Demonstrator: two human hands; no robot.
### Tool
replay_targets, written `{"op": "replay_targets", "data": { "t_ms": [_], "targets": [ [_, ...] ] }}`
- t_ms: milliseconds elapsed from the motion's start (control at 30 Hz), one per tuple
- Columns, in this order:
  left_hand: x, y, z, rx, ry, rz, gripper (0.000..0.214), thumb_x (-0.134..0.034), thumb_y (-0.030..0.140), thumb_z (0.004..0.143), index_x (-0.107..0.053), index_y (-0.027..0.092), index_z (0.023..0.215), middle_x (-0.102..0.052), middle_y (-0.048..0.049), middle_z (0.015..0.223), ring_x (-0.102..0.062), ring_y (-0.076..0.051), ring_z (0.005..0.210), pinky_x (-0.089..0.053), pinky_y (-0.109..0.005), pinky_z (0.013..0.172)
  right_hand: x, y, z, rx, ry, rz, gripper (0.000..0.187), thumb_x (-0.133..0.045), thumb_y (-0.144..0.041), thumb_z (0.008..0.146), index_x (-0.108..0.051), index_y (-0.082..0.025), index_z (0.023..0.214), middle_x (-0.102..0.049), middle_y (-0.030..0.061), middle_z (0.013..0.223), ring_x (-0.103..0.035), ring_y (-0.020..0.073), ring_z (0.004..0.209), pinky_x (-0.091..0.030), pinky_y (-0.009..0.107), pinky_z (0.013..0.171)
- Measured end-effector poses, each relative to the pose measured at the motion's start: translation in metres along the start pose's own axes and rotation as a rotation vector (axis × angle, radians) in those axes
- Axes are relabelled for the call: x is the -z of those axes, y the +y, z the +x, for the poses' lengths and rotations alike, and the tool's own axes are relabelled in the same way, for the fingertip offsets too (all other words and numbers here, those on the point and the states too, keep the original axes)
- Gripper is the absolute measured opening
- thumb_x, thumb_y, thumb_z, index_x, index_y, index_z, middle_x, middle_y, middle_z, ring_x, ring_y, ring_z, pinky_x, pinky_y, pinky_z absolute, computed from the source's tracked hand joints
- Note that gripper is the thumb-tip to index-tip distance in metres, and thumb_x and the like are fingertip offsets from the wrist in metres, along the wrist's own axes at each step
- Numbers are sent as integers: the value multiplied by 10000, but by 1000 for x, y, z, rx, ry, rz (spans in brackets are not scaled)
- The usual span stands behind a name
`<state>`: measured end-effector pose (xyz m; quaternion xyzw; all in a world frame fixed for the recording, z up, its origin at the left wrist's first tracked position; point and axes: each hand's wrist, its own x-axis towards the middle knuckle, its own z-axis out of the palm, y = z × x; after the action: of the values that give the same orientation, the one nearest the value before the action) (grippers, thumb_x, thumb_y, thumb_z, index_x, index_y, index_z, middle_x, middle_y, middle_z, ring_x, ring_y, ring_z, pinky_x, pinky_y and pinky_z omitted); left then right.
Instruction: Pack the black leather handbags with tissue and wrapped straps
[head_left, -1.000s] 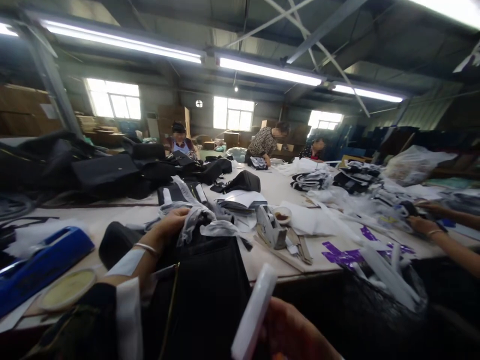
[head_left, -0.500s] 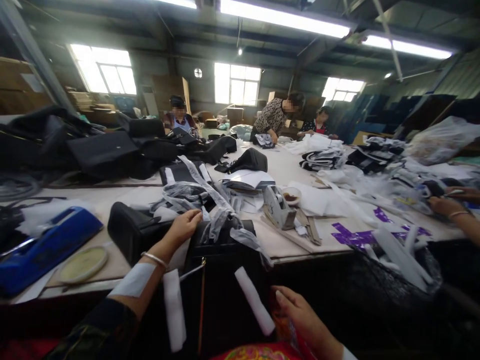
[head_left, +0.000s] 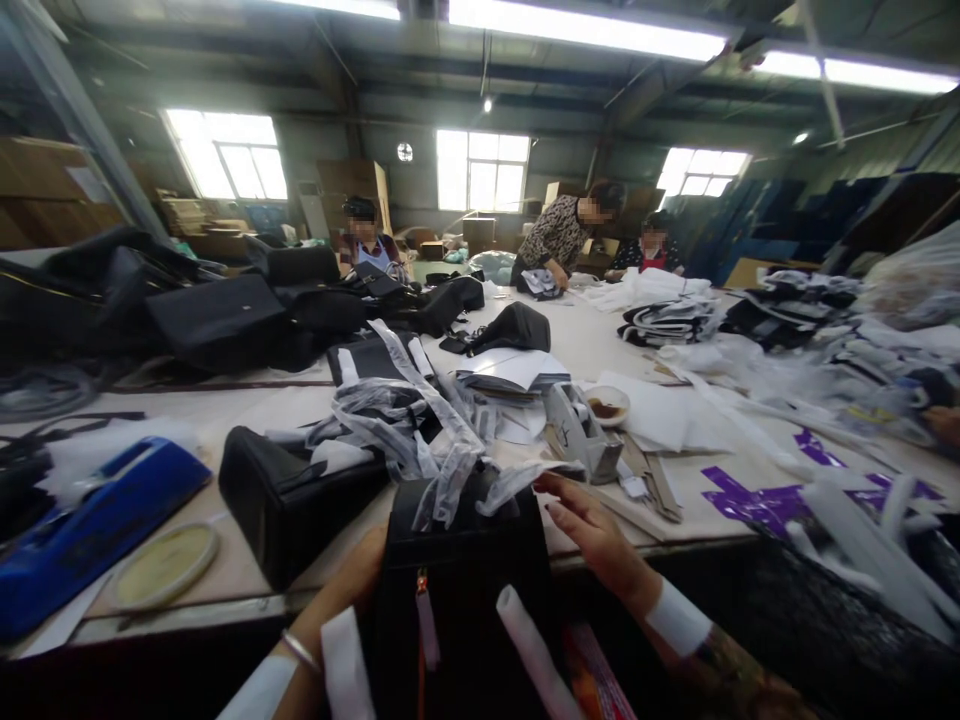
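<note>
A black bag (head_left: 480, 570) stands upright before me against the table's edge, with a zipper pull (head_left: 422, 585) on its front. White padded wrapping covers two straps (head_left: 532, 640) hanging down it. Clear plastic-wrapped straps (head_left: 457, 455) lie over its top. My left hand (head_left: 369, 562) grips the bag's left side, its fingertips hidden behind it. At the upper right corner, my right hand (head_left: 589, 522) has its fingers stretched out by the end of the plastic wrap; whether they touch it I cannot tell.
Another black bag (head_left: 292, 500) lies at the left, near a blue tape dispenser (head_left: 97, 540) and a round yellowish disc (head_left: 166, 567). A grey tape dispenser (head_left: 589, 440) and purple tape strips (head_left: 757, 500) are at the right. Black bags (head_left: 217, 320) are heaped behind; several co-workers sit or stand beyond.
My left hand has come down from the plastic-wrapped straps to the bag's left side. My right hand has risen from low on the right to the bag's upper right corner.
</note>
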<state>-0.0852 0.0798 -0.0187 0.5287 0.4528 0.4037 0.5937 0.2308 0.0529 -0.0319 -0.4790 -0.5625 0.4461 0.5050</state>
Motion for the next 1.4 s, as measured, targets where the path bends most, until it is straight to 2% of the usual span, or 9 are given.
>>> {"op": "replay_targets", "data": {
  "t_ms": [200,300,500,700,933,1067,1133,1300,1400],
  "targets": [
    [-17,-19,10,116,-2,-56,258,-705,518,729,-782,274,760,-713,-30,630,-696,-320,766,-526,-358,574,-22,-15,42,19,-202,-297,419,-723,-473,817,-741,-223,1153,-710,98,1206,-595,338,1200,-383,511,1121],
    [-21,-21,14,91,57,-82,276,-714,537,715,-781,279,788,-709,-26,631,-696,-315,758,-524,-362,597,-30,-15,47,3,-205,-349,347,-736,-432,808,-755,-219,1082,-741,88,1111,-654,323,1096,-456,502,1055],
    [-33,-16,14,30,72,-99,289,-724,539,707,-772,272,806,-739,-45,727,-695,-326,820,-548,-394,701,-20,-28,41,186,-208,-308,384,-754,-383,798,-720,-266,1162,-745,56,1084,-688,270,1009,-527,449,978],
    [-29,-34,22,35,64,-82,319,-678,557,756,-763,251,792,-707,-40,642,-695,-319,744,-544,-392,658,-6,-17,41,-2,-248,-277,443,-779,-402,774,-717,-293,1199,-730,46,1158,-599,318,1221,-359,511,1157],
    [-14,-45,35,-166,152,58,280,-743,412,727,-756,224,934,-645,-83,1173,-534,-311,1215,-430,-377,1055,2,-11,44,-63,-301,-394,400,-762,-481,794,-755,-279,1140,-732,46,1175,-571,324,1258,-279,527,1192],
    [-9,-36,28,-366,288,242,179,-732,364,763,-761,201,832,-492,-110,1372,-497,-301,1263,-380,-367,1105,7,-21,35,5,-327,-441,390,-755,-474,807,-760,-282,1147,-733,45,1181,-611,322,1203,-337,519,1163],
    [-8,-27,20,-394,203,269,162,-712,346,800,-769,205,856,-564,-113,1323,-549,-292,1204,-417,-361,1062,11,-31,29,57,-331,-425,361,-758,-449,814,-767,-286,1137,-740,44,1166,-635,321,1161,-367,512,1145],
    [-13,-14,-1,-35,14,47,295,-699,479,817,-773,197,868,-718,-52,763,-631,-215,679,-501,-295,629,21,-39,15,49,-381,-274,305,-749,-426,827,-784,-277,1091,-760,50,1092,-683,298,1052,-465,463,1058],
    [-19,-22,-11,154,-11,-79,399,-691,571,808,-769,215,970,-752,-52,786,-671,-255,715,-527,-336,651,28,-8,2,-147,-370,-41,368,-747,-521,797,-792,-239,1030,-765,78,1021,-699,302,984,-524,469,961]
  ]
}}
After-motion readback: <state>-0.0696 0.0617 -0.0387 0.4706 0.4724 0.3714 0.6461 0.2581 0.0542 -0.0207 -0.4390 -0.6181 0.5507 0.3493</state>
